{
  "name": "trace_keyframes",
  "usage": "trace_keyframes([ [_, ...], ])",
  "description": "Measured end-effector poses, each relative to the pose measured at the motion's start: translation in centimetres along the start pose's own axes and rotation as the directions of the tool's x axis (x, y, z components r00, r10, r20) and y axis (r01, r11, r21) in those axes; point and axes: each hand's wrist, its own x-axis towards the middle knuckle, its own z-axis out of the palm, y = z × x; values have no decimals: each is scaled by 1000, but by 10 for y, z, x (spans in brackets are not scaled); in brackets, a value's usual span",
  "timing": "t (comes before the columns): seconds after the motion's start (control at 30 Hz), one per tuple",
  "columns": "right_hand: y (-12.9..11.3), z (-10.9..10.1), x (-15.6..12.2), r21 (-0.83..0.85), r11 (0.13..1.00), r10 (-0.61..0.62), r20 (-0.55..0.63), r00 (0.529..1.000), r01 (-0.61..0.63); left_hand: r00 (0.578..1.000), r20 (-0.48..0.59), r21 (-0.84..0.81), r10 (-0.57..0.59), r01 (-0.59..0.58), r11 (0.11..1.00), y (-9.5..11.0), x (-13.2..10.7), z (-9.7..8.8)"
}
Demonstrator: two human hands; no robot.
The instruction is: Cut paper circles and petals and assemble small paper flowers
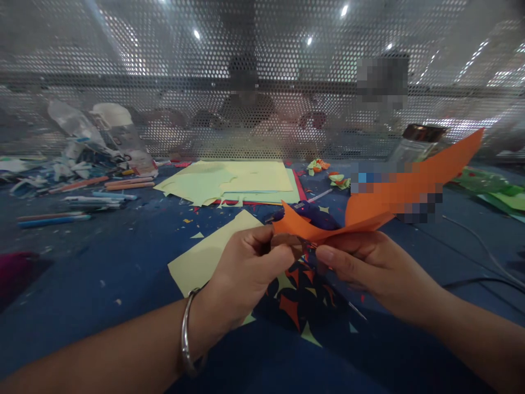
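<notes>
My left hand (250, 262) pinches the near edge of an orange paper sheet (369, 208) that sweeps up to the right. My right hand (365, 268) is closed on the same sheet from the right, thumb on top. Something dark, perhaps scissors with a blue-purple handle (318, 214), sits at the paper between my hands; which hand grips it I cannot tell. A silver bangle (188, 334) circles my left wrist. Orange and yellow paper scraps (299, 306) lie on the blue table (102, 273) under my hands.
A pale yellow sheet (205, 254) lies by my left hand. A stack of yellow and green sheets (238, 183) lies further back. Pens and pencils (82, 202) and plastic bottles (118, 137) clutter the left. A glass jar (418, 142) stands right, cables (479, 246) beyond. Behind a perforated screen (262, 82) sit people.
</notes>
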Motion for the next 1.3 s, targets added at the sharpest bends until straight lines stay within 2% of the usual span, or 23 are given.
trace_keyframes([
  [0.23, 6, -2, 0, 8, 999, 43, -9, 999, -43, 998, -12, -41, -64, 63, 997, 3, 1, 0],
  [0.43, 12, -5, -1, -76, 991, 109, -42, 993, -112, 995, -10, -87, -96, 95, 992, 3, 2, 0],
  [0.63, 9, -4, -2, -53, 990, 130, -6, 992, -130, 991, 42, -49, -125, 127, 991, 5, 2, -2],
  [0.93, 9, -5, -3, -63, 993, 98, 4, 995, -98, 993, 41, -12, -114, 114, 993, 8, 1, -2],
  [1.3, 3, -4, -3, -218, 966, 130, -41, 991, -136, 996, 71, 127, -47, 38, 991, 6, -2, -6],
])
